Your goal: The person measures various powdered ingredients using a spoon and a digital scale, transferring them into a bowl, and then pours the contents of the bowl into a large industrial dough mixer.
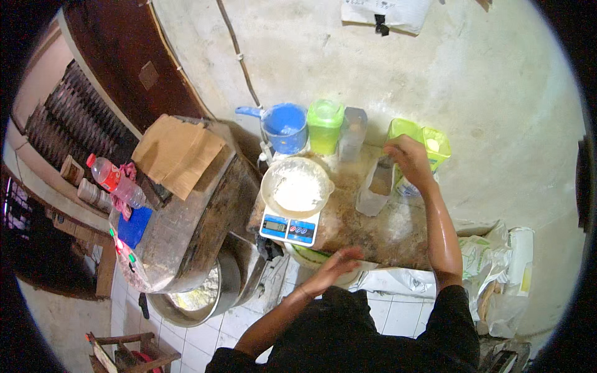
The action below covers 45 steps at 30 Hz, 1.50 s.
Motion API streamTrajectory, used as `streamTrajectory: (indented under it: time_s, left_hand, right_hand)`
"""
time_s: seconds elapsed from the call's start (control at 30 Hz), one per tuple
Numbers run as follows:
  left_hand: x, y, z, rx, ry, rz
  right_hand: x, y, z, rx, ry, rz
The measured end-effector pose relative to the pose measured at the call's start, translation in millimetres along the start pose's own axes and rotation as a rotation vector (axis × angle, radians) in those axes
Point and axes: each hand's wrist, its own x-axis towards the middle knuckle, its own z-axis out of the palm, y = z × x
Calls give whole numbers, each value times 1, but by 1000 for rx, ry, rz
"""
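Observation:
My right hand (411, 158) is raised over the table by the wall, fingers curled, beside a lime-green container (400, 127). Whether the fingers hold anything is hidden. Just below and left of it stands an open translucent plastic container (371, 200). My left hand (341, 266) hovers near the front edge of the table (373, 240), fingers stretched out and holding nothing. To its upper left, a blue-and-white digital kitchen scale (289, 228) carries a bowl (266, 189) of white powder (301, 191).
Against the wall stand a blue plastic dipper (284, 135), a green lidded canister (325, 133) and a grey translucent container (353, 133). Leftward, a counter holds cardboard (179, 154) and a plastic bottle (116, 179). A metal basin (228, 291) sits below; plastic bags (489, 265) lie right.

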Motion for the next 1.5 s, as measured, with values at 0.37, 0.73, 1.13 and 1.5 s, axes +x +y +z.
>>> streamTrajectory:
  time_s: [0.37, 0.73, 1.13, 1.5]
  left_hand:
    - [215, 9, -2, -367, 492, 194]
    - [214, 47, 0, -250, 378, 127]
    - [-31, -9, 31, -244, 11, -48]
    - [-143, -187, -30, 19, 782, -217]
  right_hand:
    - [78, 72, 14, 48, -31, -53]
    - [101, 91, 0, 182, -147, 179]
    - [45, 90, -88, 50, 166, 336]
    - [-75, 11, 85, 25, -358, -210]
